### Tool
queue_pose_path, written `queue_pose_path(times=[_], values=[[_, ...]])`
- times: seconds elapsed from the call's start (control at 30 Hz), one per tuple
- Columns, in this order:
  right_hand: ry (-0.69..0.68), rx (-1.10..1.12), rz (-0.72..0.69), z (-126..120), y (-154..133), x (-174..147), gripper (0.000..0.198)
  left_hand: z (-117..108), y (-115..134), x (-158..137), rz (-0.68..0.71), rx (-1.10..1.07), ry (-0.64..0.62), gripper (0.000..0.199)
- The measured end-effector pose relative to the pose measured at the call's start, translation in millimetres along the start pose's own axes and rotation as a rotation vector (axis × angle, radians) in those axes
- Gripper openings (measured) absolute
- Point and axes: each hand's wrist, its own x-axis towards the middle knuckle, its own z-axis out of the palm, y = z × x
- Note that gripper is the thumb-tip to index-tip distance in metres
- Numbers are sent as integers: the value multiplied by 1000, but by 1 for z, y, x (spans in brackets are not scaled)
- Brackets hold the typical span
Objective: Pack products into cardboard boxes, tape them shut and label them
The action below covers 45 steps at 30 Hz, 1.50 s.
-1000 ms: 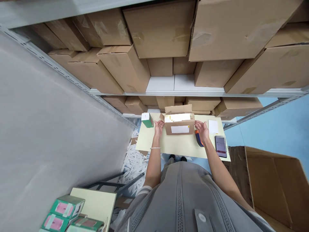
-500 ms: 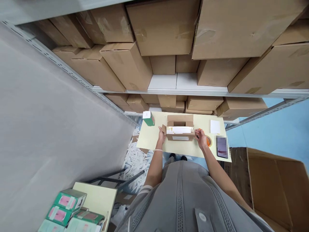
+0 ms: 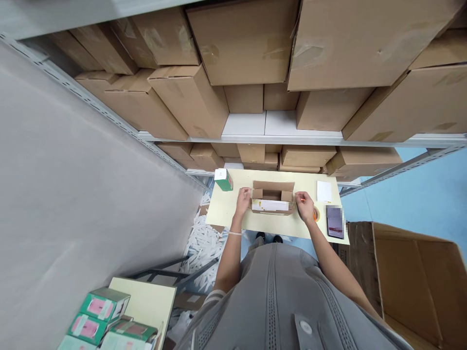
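Note:
A small brown cardboard box (image 3: pixel 273 212) stands on the pale yellow table in front of me, its top flaps up and a white label strip across it. My left hand (image 3: pixel 242 199) is just beside the box's left end, fingers loosely bent, with nothing visible in them. At the right end, my right hand (image 3: pixel 305 206) is closed, and a bit of orange shows at its fingers; the rest of what it holds is hidden. A tape roll (image 3: pixel 316 214) lies close behind that hand, partly covered by it.
On the table (image 3: pixel 226 209) are a green-and-white box (image 3: pixel 224 180), white paper (image 3: pixel 324 191) and a phone (image 3: pixel 334 222). Shelves with cartons (image 3: pixel 241 43) rise ahead. A large open carton (image 3: pixel 419 277) stands right; green boxes (image 3: pixel 97 306) sit lower left, shredded paper (image 3: pixel 204 243) on the floor.
The small box has tipped towards me, showing more of its inside. My left hand has come off the side flap and moved slightly up; the right hand has shifted slightly right.

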Motion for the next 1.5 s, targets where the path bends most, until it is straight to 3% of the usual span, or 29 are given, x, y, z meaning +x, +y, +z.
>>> queue_pose_path(times=[0.1, 0.23, 0.43, 0.57, 0.67, 0.77, 0.97, 1.1, 1.23, 1.33, 1.5], values=[[-230, -435, -248, 14, -28, 0, 24, 20, 27, -2, 264, 421, -148, 28], [-411, -956, -283, 33, -57, -6, 32, 44, 43, -6, 321, 779, -189, 34], [-560, -1200, -225, 44, -75, -10, 47, 51, 45, -3, 294, 1051, -194, 36], [-603, -1269, -170, 45, -77, -11, 41, 48, 50, -5, 232, 1122, -200, 30], [-603, -1287, -141, 44, -76, -16, 34, 47, 53, -13, 167, 1137, -171, 29], [-577, -1306, -137, 43, -77, -24, 33, 43, 53, -25, 97, 1151, -127, 45], [-340, -1284, -150, 29, -67, -41, 50, 27, 35, -45, -21, 1042, -112, 77], [-248, -1083, -121, 3, -37, -43, 45, 16, 15, -48, -80, 894, -148, 81], [-196, -699, -167, -24, 5, -46, 67, 5, -2, -47, -186, 724, -205, 90], [-136, -470, -202, -31, 28, -51, 81, -1, -11, -47, -135, 616, -237, 98], [-189, -467, -237, -22, 36, -56, 65, -1, -22, -48, -8, 731, -293, 97]])
